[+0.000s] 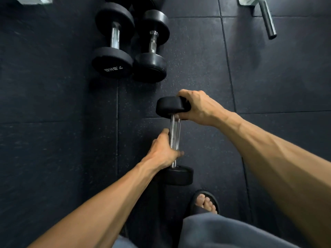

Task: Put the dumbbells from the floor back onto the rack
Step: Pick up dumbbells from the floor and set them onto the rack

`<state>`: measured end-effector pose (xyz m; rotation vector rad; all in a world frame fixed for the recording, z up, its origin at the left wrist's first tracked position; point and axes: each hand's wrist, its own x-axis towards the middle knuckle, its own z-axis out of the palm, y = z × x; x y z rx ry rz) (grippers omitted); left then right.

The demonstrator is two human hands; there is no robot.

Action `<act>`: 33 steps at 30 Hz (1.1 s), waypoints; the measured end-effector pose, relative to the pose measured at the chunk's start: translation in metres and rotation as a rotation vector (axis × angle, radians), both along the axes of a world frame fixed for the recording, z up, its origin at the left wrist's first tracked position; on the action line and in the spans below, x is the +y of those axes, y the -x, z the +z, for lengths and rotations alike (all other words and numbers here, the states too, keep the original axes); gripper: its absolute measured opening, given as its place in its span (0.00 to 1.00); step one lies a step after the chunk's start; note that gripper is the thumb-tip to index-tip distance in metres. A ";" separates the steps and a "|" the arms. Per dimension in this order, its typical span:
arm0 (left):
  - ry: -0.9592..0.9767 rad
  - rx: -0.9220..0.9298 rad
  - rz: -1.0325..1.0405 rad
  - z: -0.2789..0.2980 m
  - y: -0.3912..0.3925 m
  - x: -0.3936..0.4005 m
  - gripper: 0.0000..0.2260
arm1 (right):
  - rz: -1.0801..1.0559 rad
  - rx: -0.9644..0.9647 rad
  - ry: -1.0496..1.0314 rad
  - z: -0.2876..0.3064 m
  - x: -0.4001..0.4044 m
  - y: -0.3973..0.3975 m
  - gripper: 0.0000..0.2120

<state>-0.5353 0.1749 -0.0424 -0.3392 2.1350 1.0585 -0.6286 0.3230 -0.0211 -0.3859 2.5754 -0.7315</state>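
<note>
The small black rubber-headed dumbbell with a knurled chrome handle (174, 138) sits in my two hands near the middle of the view, its long axis running from 12 to 6 o'clock. Its far head is a round black disc seen edge-on; its near head hangs just beyond my sandalled foot (205, 201). I cannot tell whether the near head touches the floor.

My left hand (165, 151) comes in from 7 o'clock and its grip is closed around the lower part of the chrome handle, fingers wrapped over the bar and the thumb showing on the right side. My right hand (195, 106) reaches in from 4 o'clock, and its grip curls over the far head, fingers draped across the top of the disc and the thumb tucked beneath by the bar.

At 11 o'clock, well apart from my hands, two larger black dumbbells lie side by side on the dark speckled rubber floor tiles (53, 104): the left one (113, 40) bears "7.5KG" in white on its near face, and the right one (152, 45) rests just beside it, the heads nearly touching. At 1 o'clock a grey steel tube (267, 18) juts from a pale metal frame at the top edge. Grey fabric of my shorts (232, 233) fills the 5 o'clock corner.
</note>
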 end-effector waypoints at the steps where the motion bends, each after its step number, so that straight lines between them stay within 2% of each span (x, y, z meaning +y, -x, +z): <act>1: 0.001 -0.011 -0.006 0.017 -0.002 -0.004 0.26 | 0.001 -0.010 0.006 0.015 -0.002 -0.001 0.17; 6: -0.002 -0.024 -0.004 0.114 -0.009 -0.018 0.26 | 0.007 -0.050 0.056 0.103 -0.015 -0.008 0.17; 13: -0.010 -0.051 0.036 0.271 -0.015 -0.039 0.26 | 0.064 -0.087 0.105 0.260 -0.038 -0.006 0.19; 21: -0.003 0.005 0.217 0.437 0.006 -0.076 0.21 | 0.236 -0.082 0.118 0.433 -0.093 0.044 0.17; 26: -0.011 0.097 0.391 0.506 0.028 -0.114 0.24 | 0.405 0.029 0.093 0.513 -0.157 0.083 0.17; 33: 0.024 0.216 0.538 0.564 0.066 -0.212 0.24 | 0.545 0.100 0.116 0.586 -0.274 0.131 0.17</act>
